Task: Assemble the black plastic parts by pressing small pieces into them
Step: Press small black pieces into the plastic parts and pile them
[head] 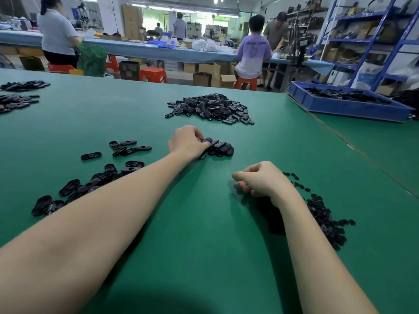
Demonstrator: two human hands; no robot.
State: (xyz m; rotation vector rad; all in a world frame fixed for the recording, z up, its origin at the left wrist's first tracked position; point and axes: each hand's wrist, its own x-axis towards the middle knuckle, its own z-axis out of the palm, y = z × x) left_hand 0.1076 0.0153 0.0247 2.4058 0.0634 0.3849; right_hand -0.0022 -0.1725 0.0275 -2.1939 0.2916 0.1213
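A: Step? Left hand (189, 141) reaches out, fingers curled onto the small stack of black parts (218, 147) mid-table; looks like a pick-up.

B: Right hand (260, 181) loosely fisted beside the small pieces (326, 216); contents hidden, cannot tell. Next: lift one part clear, seat a piece squarely.

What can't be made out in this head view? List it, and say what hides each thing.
- Right hand: its curled fingers face down, hiding whether it holds a small piece.
- Left hand: its fingertips are buried in the small stack of black oval plastic parts, so which part it grips is unclear.
- Pile of small black pieces: partly covered by the right forearm.
- Blue plastic tray: its contents are too small to identify.
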